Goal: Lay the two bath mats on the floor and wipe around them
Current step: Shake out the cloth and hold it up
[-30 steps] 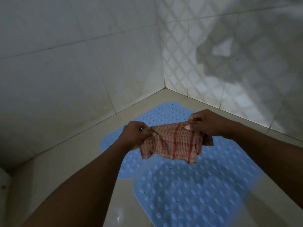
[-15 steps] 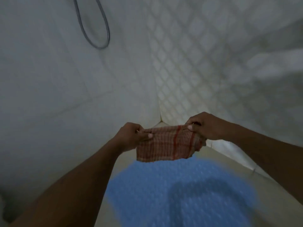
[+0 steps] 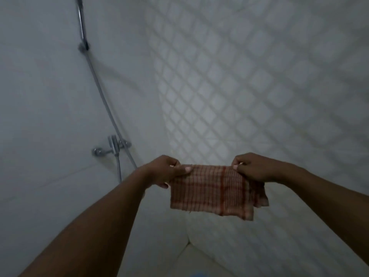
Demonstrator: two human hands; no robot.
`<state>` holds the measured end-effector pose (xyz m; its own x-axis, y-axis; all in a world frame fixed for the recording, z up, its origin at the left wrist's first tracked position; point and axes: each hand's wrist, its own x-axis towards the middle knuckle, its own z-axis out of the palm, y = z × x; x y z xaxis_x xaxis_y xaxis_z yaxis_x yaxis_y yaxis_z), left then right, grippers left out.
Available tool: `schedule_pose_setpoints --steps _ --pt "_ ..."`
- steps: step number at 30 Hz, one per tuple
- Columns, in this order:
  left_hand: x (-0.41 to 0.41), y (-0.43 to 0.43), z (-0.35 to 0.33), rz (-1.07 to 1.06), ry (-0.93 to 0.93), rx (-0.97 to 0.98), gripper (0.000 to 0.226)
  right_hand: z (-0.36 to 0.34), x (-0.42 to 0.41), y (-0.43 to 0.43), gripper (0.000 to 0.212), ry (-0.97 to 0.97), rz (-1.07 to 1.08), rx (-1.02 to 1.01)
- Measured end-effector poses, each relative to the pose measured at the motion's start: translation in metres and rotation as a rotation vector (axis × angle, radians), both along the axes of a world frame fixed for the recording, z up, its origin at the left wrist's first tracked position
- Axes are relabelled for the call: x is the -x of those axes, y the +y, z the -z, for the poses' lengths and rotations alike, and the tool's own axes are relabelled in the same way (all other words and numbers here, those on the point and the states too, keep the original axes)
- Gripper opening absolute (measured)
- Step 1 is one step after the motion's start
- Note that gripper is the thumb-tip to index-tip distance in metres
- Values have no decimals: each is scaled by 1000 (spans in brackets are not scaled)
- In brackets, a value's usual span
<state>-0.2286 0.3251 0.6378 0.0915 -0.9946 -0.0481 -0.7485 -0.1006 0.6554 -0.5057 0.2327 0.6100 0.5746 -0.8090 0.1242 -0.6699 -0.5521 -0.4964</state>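
**Checked cloth, held up by its top edge in two hands**

Left hand: curled, thumb laid flat on the near face of the cloth, pinching its upper left corner. Knuckles up, back of the hand toward the camera.

Right hand: curled, pinching the upper right corner between thumb and fingers. Some loose fabric is bunched beneath it and hangs at the right.

Cloth: pale, with red checks and one heavier red stripe running top to bottom right of centre. Held in the air at arm's reach, well above the floor, touching nothing but the hands. The top edge is pulled nearly straight between the two pinches. Long axis runs left to right, dropping a little toward the right; the flat face is turned to the camera. The lower edge hangs free and slants down to the right, ending in a ragged corner.

Mat: only a thin blue sliver shows at the bottom edge, below the cloth and well apart from it. Its direction cannot be told.

Floor: a narrow pale strip in the corner where the walls meet.

Plain wall: left, grey tile. Carries a chrome tap and a hose curving up from it to a bracket.

Patterned wall: right, diamond lattice tile, behind the cloth and right hand.
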Motion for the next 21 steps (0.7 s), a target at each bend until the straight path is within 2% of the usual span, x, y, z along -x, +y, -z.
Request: schedule_pose_setpoints --steps 2,5,13,21 --pt "23 -9 -44 42 -14 -13 34 -41 27 8 26 -40 71 2" --pt "66 -19 -84 143 -48 -44 26 -80 80 22 33 11 150 9" --pt "208 -53 -140 406 -86 34 19 -154 230 61 26 106 314 54" --pt "358 -97 -169 774 -83 127 22 -190 350 131 23 160 667 109"
